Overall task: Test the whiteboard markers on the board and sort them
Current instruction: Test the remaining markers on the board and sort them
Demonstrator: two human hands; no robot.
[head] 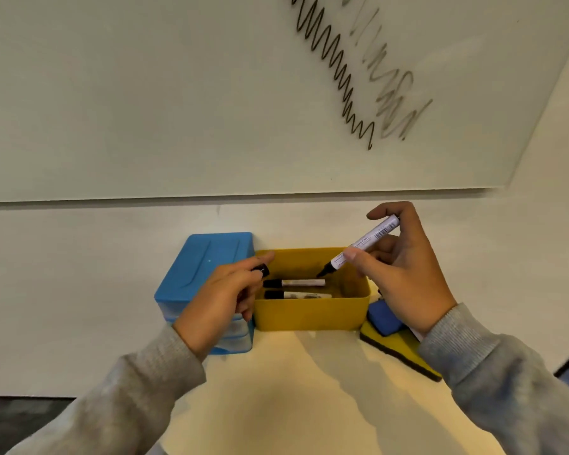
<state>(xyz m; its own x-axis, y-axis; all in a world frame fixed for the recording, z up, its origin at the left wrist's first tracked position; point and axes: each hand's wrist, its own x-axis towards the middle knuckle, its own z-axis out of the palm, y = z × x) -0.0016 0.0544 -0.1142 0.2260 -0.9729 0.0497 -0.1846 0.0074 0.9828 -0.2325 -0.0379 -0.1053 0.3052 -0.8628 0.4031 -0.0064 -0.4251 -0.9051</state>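
Both hands hover over the yellow bin point(311, 311): right hand point(404, 270) grips an uncapped marker point(363, 244), tip angled down into it; left hand point(222, 298) pinches the black cap point(262, 269). Two capped markers point(294, 289) lie inside.

Warm, fairly dim indoor light falls from above and behind, tinting the tabletop point(309, 389) yellowish. 2 soft arm shadows stretch across it toward the yellow bin point(309, 313). The whiteboard point(145, 93) looks evenly lit, without glare. Wide-angle distortion bends its lower edge. The sleeves point(506, 372) near the bottom corners are slightly blurred.
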